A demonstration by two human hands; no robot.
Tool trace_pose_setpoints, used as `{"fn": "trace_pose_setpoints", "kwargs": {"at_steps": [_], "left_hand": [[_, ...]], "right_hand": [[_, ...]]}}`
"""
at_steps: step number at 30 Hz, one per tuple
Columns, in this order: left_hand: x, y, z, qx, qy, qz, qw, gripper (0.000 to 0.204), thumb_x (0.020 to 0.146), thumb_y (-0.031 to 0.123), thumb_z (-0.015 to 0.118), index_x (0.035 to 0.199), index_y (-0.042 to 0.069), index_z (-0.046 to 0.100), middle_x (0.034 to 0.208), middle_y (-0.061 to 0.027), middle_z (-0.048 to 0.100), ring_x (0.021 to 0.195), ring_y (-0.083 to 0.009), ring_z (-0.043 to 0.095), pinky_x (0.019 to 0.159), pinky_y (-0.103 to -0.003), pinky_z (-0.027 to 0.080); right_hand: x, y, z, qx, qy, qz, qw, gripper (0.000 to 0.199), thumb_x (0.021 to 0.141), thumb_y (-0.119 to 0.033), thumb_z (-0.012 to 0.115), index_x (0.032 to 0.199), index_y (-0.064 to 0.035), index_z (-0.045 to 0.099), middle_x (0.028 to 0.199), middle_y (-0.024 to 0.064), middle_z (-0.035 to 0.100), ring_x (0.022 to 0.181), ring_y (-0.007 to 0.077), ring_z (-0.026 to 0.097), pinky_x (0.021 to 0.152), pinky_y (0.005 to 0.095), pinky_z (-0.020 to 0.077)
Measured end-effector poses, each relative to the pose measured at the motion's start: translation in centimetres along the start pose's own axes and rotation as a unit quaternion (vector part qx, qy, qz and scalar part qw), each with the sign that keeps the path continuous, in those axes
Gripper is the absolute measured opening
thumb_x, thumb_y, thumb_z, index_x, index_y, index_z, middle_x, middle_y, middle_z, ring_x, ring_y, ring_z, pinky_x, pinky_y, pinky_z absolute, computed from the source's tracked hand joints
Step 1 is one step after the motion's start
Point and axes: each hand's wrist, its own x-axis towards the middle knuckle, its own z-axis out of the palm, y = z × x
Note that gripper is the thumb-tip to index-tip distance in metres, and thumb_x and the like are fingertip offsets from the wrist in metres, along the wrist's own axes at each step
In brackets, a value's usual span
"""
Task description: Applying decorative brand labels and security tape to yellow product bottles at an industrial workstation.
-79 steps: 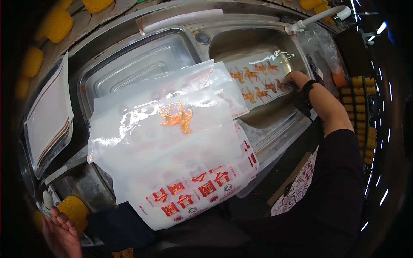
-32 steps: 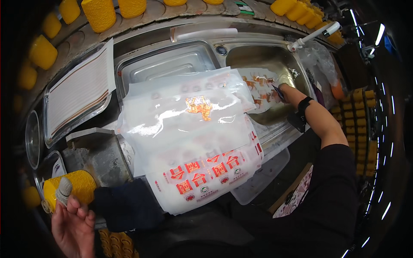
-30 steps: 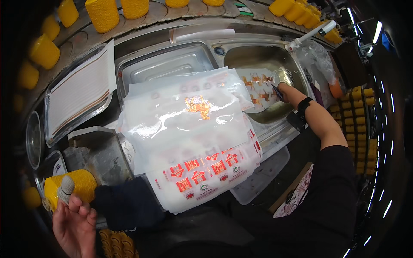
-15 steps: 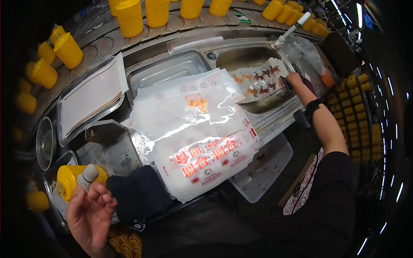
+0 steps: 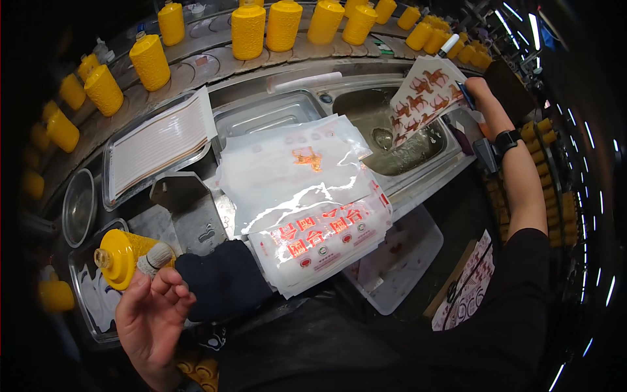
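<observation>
My right hand (image 5: 482, 98) grips a translucent decal sheet (image 5: 418, 101) printed with brown horses, raised over the sink (image 5: 428, 157). A flat dark blue piece (image 5: 466, 95) shows at its fingers. The sheet hangs tilted, its lower corner over the water. My left hand (image 5: 157, 313) is palm up with loosely curled fingers, apart, with nothing in them. A grey knitted cover (image 5: 155, 259) sits on one fingertip. Just behind that finger lies a yellow bottle (image 5: 121, 258) on its side; whether they touch, I cannot tell.
A stack of printed translucent sheets (image 5: 294, 176) lies in the middle, beside a folded dark cloth (image 5: 225, 281). At left are a tray with striped sheets (image 5: 157, 144) and a round dish (image 5: 80, 208). Yellow bottles (image 5: 284, 26) line the conveyor (image 5: 209, 62) behind. A plastic bin (image 5: 411, 261) stands below.
My right hand has lifted the horse decal sheet up from the sink, where it lay low over the basin. The view has shifted slightly; my left hand keeps its pose near the bottle.
</observation>
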Motion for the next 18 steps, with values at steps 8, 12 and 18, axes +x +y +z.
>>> {"fn": "trace_pose_setpoints", "kwargs": {"at_steps": [8, 12, 18], "left_hand": [[-0.9, 0.0, -1.5, -0.036, -0.010, -0.003, 0.999, 0.030, 0.097, 0.016, 0.045, 0.122, 0.002, 0.040, 0.103, -0.0204, 0.061, 0.090, -0.0284, 0.063, 0.084, -0.044, 0.053], [-1.1, 0.2, -2.3, -0.050, -0.013, -0.007, 0.999, 0.032, 0.096, 0.013, 0.045, 0.125, 0.002, 0.037, 0.103, -0.0208, 0.061, 0.090, -0.0280, 0.063, 0.085, -0.043, 0.053], [-1.6, 0.4, -3.4, -0.049, -0.041, -0.001, 0.998, 0.033, 0.096, 0.013, 0.045, 0.126, 0.000, 0.037, 0.106, -0.0209, 0.062, 0.094, -0.0286, 0.064, 0.086, -0.043, 0.053]], "right_hand": [[-2.3, -5.4, -10.7, 0.481, 0.008, 0.233, 0.845, 0.018, 0.084, -0.017, 0.056, 0.070, -0.0079, 0.062, 0.057, 0.0049, 0.059, 0.042, 0.0142, 0.055, 0.037, 0.0268, 0.0405], [-2.0, -8.3, -12.4, 0.656, -0.006, 0.253, 0.711, 0.020, 0.086, -0.021, 0.058, 0.069, -0.0103, 0.055, 0.057, 0.0028, 0.059, 0.040, 0.0025, 0.051, 0.032, 0.0147, 0.0410], [-0.9, -17.0, -7.5, 0.798, -0.139, 0.196, 0.552, 0.006, 0.079, -0.007, 0.054, 0.075, -0.0038, 0.052, 0.055, 0.0013, 0.054, 0.041, 0.0048, 0.050, 0.033, 0.0202, 0.0423]]}}
